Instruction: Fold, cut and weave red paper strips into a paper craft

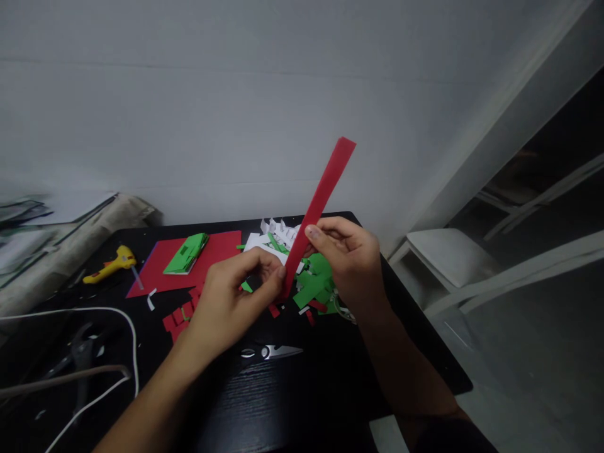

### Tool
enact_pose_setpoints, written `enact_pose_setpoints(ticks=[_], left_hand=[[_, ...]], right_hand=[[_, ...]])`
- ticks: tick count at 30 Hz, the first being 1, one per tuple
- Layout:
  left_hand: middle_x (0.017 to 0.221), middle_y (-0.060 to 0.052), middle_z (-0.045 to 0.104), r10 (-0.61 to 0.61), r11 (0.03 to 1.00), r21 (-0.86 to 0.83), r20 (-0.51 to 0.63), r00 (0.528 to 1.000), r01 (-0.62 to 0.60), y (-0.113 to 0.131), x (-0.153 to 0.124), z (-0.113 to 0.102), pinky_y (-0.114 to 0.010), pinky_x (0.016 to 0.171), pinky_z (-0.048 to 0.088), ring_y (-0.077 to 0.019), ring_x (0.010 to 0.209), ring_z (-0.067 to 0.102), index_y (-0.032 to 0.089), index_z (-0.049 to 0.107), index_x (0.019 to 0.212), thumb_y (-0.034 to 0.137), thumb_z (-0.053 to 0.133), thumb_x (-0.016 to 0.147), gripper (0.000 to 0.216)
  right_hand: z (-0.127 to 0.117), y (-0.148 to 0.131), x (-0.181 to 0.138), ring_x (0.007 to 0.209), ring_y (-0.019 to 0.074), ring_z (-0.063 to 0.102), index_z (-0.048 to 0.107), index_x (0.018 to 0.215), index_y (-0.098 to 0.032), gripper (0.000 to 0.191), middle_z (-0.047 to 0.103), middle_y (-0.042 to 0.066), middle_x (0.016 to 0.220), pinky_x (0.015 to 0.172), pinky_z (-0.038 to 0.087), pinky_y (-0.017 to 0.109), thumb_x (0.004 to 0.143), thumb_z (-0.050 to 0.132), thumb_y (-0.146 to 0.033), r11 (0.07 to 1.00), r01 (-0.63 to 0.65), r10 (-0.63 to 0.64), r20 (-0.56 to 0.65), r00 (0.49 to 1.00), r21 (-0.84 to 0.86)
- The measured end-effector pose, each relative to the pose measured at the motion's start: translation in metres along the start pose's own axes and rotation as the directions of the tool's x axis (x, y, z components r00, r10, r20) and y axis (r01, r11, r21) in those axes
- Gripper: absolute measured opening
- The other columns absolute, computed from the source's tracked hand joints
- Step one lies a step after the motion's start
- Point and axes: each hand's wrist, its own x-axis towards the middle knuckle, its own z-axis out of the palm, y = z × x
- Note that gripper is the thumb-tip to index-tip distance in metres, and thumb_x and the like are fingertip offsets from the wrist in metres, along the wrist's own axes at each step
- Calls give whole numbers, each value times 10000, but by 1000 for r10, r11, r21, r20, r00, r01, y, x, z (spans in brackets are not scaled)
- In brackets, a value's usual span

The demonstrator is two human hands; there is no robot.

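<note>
A long red paper strip, seemingly of more than one layer, is held up slanting over the black table. My left hand pinches its lower end between thumb and fingers. Higher up, about the middle of the strip, my right hand grips it with the thumb on the front face. Below the hands lies a pair of scissors with the blades closed. Green paper scraps and white paper pieces are heaped behind and under the strip.
Red sheets carry a folded green paper stack. A yellow glue gun lies at the left, above a white cable and dark pliers-like tool. Red folded pieces sit by my left forearm. A white chair stands right of the table.
</note>
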Motion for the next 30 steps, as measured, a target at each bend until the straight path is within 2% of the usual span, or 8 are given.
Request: enact_pose_setpoints(ticks=[7, 14, 17, 21, 27, 30], left_hand=[[704, 23, 633, -5, 1000, 24, 75, 997, 3, 2, 1, -4, -220, 595, 454, -107, 638, 572, 196, 635, 786, 212, 618, 949, 164], [723, 39, 638, -14, 998, 55, 90, 996, 10, 2, -2, -9, -210, 614, 453, -100, 660, 581, 200, 633, 773, 108, 614, 878, 141], [777, 24, 677, -11, 998, 58, 39, 999, 9, 2, -1, -7, -222, 654, 485, -113, 705, 616, 204, 660, 831, 134, 631, 890, 95], [850, -1, 705, -16, 1000, 14, -45, 999, 17, 1, 1, -1, -248, 708, 526, -132, 766, 655, 207, 688, 939, 230, 658, 940, 38], [772, 25, 663, -40, 998, -51, -153, 987, 33, 0, -1, 2, -249, 684, 521, -116, 701, 631, 225, 682, 899, 248, 666, 969, 75], [768, 28, 663, -47, 997, -72, -162, 986, 36, 1, -1, 2, -247, 694, 517, -112, 707, 626, 227, 675, 886, 244, 672, 968, 84]], right_hand=[[-4, 6, 4, 708, 152, 719, 737, 872, -217, 131, 767, 14, 812, 701, 643, 310, 874, 782, -339, 998, 58, -58, -51, 997, 7], [-8, 9, 7, 701, 160, 721, 724, 874, -218, 161, 767, 19, 805, 702, 639, 323, 888, 767, -373, 997, 76, -77, -69, 995, -18], [-7, 8, 6, 683, 160, 721, 723, 859, -215, 174, 771, 20, 791, 688, 638, 318, 875, 778, -379, 998, 67, -67, -70, 995, -3], [0, 4, 0, 669, 155, 723, 738, 850, -209, 146, 770, 16, 775, 671, 635, 307, 853, 793, -344, 999, 24, -24, -1, 1000, 22], [11, 7, -6, 652, 157, 723, 718, 811, -216, 172, 743, -3, 721, 664, 636, 303, 833, 812, -358, 1000, -9, 8, 69, 998, 6], [12, 9, -7, 672, 153, 726, 732, 826, -212, 148, 757, 4, 753, 677, 635, 294, 822, 829, -323, 999, -15, 11, 100, 995, 42]])
